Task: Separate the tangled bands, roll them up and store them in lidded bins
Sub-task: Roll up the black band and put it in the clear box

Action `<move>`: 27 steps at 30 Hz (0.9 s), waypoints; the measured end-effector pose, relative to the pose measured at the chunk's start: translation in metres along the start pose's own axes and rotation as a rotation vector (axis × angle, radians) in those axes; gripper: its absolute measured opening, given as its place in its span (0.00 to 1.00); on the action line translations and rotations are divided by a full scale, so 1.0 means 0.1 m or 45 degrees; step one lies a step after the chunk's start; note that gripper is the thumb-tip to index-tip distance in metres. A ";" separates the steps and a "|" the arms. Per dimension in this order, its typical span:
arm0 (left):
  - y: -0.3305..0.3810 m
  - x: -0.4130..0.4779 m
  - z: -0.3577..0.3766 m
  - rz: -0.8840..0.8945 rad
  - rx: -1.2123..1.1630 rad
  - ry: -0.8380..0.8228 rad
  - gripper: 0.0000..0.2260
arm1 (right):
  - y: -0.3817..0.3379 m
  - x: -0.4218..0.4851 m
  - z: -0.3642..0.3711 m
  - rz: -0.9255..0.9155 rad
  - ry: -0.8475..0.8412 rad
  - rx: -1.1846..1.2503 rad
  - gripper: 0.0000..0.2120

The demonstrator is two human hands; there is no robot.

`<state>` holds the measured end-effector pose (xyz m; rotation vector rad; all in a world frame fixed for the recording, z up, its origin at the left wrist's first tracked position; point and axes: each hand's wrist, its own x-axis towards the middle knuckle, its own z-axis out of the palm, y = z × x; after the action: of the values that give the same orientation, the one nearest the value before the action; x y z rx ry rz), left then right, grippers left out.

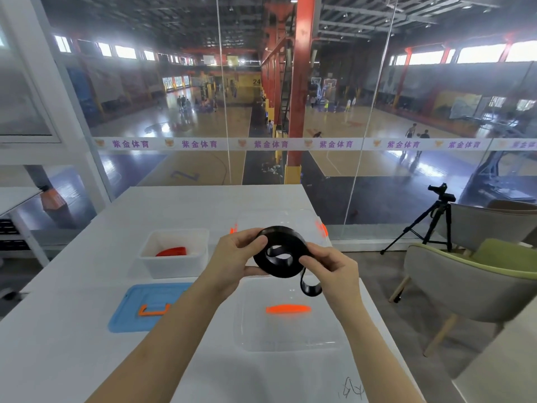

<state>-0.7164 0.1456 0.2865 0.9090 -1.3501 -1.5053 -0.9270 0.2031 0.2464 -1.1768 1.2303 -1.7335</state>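
A black band (pixel 286 251), wound into a thick roll, hangs in the air above the table between both hands. My left hand (pixel 235 257) grips its left side with the thumb on top. My right hand (pixel 331 269) pinches its right side, and a short loose tail curls down below it. A white bin (pixel 174 266) at the left holds a rolled red band (pixel 171 251). Behind the roll stands a clear bin (pixel 290 219) with orange clips.
A blue lid (pixel 145 312) with an orange handle lies in front of the white bin. A clear lid (pixel 290 330) with an orange handle lies under my hands. The white table (pixel 87 330) ends at a glass wall. A chair (pixel 465 286) and a tripod (pixel 436 222) stand to the right.
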 end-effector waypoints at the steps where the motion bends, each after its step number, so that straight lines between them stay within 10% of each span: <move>1: -0.02 0.02 -0.03 -0.015 -0.061 0.018 0.11 | 0.01 0.01 0.06 0.004 0.017 0.015 0.14; 9: -0.23 0.15 -0.40 -0.232 -0.288 -0.006 0.12 | 0.16 0.10 0.47 0.087 0.150 0.014 0.11; 15: 0.01 0.29 -0.93 -0.177 0.525 -0.150 0.22 | 0.10 0.26 0.69 0.165 -0.101 -0.312 0.08; 19: 0.14 0.39 -1.02 -0.142 0.757 -0.341 0.10 | 0.00 0.31 0.96 0.209 -0.244 -0.387 0.06; 27: 0.07 0.31 -1.44 -0.165 0.352 -0.255 0.09 | 0.05 0.35 1.43 0.142 -0.060 -0.282 0.06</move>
<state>-0.5912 0.0683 0.2752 1.0562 -1.7046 -1.5650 -0.8043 0.1250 0.2707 -1.2427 1.4595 -1.5090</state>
